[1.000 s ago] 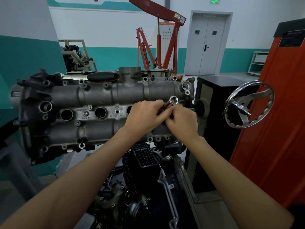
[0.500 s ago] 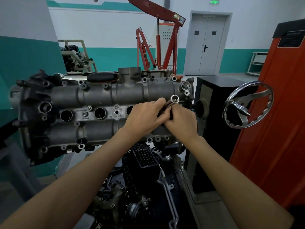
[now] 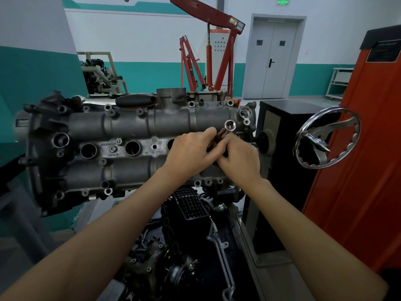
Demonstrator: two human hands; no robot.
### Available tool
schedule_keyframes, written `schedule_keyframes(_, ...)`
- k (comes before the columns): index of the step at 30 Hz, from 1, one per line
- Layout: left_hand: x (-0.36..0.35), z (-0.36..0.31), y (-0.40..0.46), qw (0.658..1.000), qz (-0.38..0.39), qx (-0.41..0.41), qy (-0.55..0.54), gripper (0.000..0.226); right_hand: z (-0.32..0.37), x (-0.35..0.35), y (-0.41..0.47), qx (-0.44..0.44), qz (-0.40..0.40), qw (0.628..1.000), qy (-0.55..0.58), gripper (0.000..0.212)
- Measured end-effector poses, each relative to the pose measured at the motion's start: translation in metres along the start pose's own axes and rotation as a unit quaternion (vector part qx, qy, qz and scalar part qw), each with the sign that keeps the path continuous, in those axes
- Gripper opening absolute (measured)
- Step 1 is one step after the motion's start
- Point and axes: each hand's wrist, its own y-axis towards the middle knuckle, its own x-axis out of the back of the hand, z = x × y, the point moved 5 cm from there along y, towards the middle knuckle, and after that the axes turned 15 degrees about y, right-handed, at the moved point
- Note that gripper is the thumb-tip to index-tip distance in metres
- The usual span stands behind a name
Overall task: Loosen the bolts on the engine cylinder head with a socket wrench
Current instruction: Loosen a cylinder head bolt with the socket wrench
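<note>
The grey cylinder head lies across the middle of the head view, with round plug holes and small bolts along its edges. My left hand and my right hand meet over its right end. Both grip a dark rusty shaft with a shiny socket at its upper tip, open end facing the camera. The lower part of the tool is hidden between my fingers. A black wrench handle lies on the head's far edge.
A chrome handwheel sticks out at the right beside an orange cabinet and a black box. Engine parts and a black manifold sit below the head. A red engine crane stands behind.
The socket and both hands have shifted slightly up and to the right along the cylinder head. My grip on the tool is unchanged.
</note>
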Motion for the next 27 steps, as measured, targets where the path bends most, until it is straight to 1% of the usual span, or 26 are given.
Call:
schedule_keyframes(1, -0.0008, -0.0002, 0.0002, 1.0, 0.002, -0.001, 0.004, 0.052, -0.0007, -0.0003, 0.0, -0.007, 0.005, 1.0, 0.003, 0.02)
schedule_keyframes(5, -0.002, 0.0002, 0.0015, 1.0, 0.003, 0.002, -0.003, 0.03, -0.0018, -0.0013, -0.0003, -0.015, 0.008, 1.0, -0.001, 0.017)
schedule_keyframes(9, -0.0031, -0.0021, 0.0025, 1.0, 0.009, -0.009, 0.005, 0.028, -0.0053, -0.0037, 0.0005, -0.031, 0.019, 0.999, -0.007, 0.012)
schedule_keyframes(11, -0.0024, -0.0012, 0.0019, 1.0, 0.005, -0.007, -0.001, 0.027, -0.0065, -0.0051, 0.0007, -0.036, 0.026, 0.999, -0.012, 0.015)
schedule_keyframes(14, -0.0015, 0.0016, 0.0008, 1.0, -0.008, 0.004, -0.02, 0.032, -0.0061, -0.0044, 0.0013, -0.039, 0.019, 0.999, -0.014, 0.019)
schedule_keyframes(19, -0.0018, 0.0043, 0.0013, 1.0, -0.004, 0.018, -0.025, 0.048, -0.0068, -0.0044, 0.0026, -0.036, 0.018, 0.999, -0.02, 0.026)
schedule_keyframes(23, -0.0026, 0.0038, 0.0005, 1.0, 0.002, 0.009, -0.025, 0.053, -0.0017, -0.0011, 0.0016, -0.021, 0.009, 1.0, -0.015, 0.021)
schedule_keyframes(27, -0.0029, 0.001, 0.0007, 1.0, 0.01, 0.0, 0.006, 0.061, -0.005, -0.0035, 0.0014, -0.047, 0.04, 0.998, -0.03, 0.02)
